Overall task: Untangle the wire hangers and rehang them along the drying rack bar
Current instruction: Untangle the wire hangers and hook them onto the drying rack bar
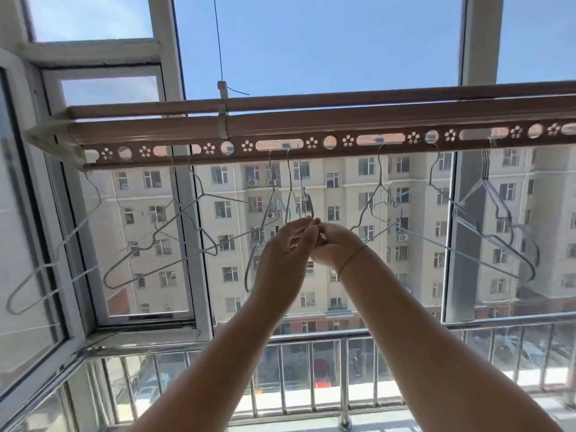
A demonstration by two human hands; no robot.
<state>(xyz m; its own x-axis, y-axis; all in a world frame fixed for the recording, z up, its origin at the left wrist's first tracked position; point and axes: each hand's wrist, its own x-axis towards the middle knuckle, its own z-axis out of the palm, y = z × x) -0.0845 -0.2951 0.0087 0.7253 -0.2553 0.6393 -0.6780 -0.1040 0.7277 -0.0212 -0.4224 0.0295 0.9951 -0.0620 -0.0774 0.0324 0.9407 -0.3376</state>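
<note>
Head view, looking up at the drying rack bar (311, 120), which runs across the frame just above the hands. Its lower strip (311, 143) is punched with round holes, long slots and flower cut-outs. All the hangers hook into that strip.

Centre hangers (288, 188): a few thin wire ones bunched close, hooks in one slot, wires crossing each other, hanging steeply tilted.

Left hand (286, 254) is raised under them. Its fingers are fairly straight and drawn to the thumb, the tips pinching the low end of the centre wire.

Right hand (333, 244) is touching the left fingertips. Its fingers are curled tight, with thumb and forefinger pinching the same wire. Most of that grip is hidden behind the knuckles. There's a thin cord bracelet (352, 257) on the right wrist.

Other hangers:
- Far-left hanger (53, 244) hangs alone at the bar's end, slanted.
- Left pair (162, 232) overlap, wires crossed.
- Right pair (383, 207) are interlocked, one long arm reaching down to the right.
- Far-right bunch (495, 207) is several stacked together on one hook point.

A suspension wire (219, 42) runs up from the bar. Behind are white window frames (187, 213), an apartment block (343, 182) and a steel railing (343, 369) below.
</note>
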